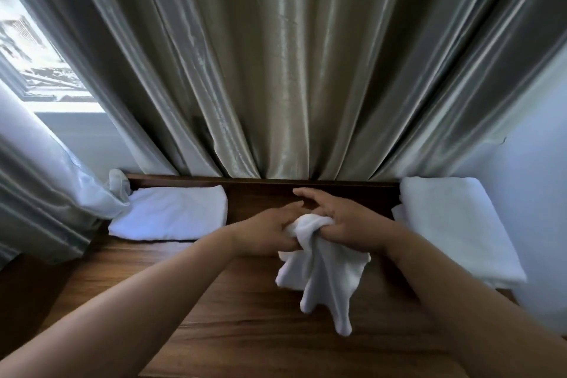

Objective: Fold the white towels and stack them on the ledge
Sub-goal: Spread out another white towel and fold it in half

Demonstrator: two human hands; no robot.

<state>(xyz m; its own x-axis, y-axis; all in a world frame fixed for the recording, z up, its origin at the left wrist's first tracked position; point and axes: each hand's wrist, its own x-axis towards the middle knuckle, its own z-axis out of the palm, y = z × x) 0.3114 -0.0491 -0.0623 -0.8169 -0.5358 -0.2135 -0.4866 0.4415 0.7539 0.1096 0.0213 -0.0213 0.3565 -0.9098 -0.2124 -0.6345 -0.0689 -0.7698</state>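
Note:
A small white towel (322, 273) hangs bunched and unfolded above the wooden ledge (233, 316). My left hand (267, 232) and my right hand (346, 221) both grip its top, close together at the centre. My right index finger points out to the left. A folded white towel (175, 213) lies flat on the ledge at the back left. Another stack of white towels (454, 230) lies at the right end of the ledge.
Grey-green curtains (276, 70) hang down to the ledge's back rail. A window (27, 55) shows at the far left, with a curtain end (76, 181) resting beside the left towel. A pale wall (537, 193) bounds the right side.

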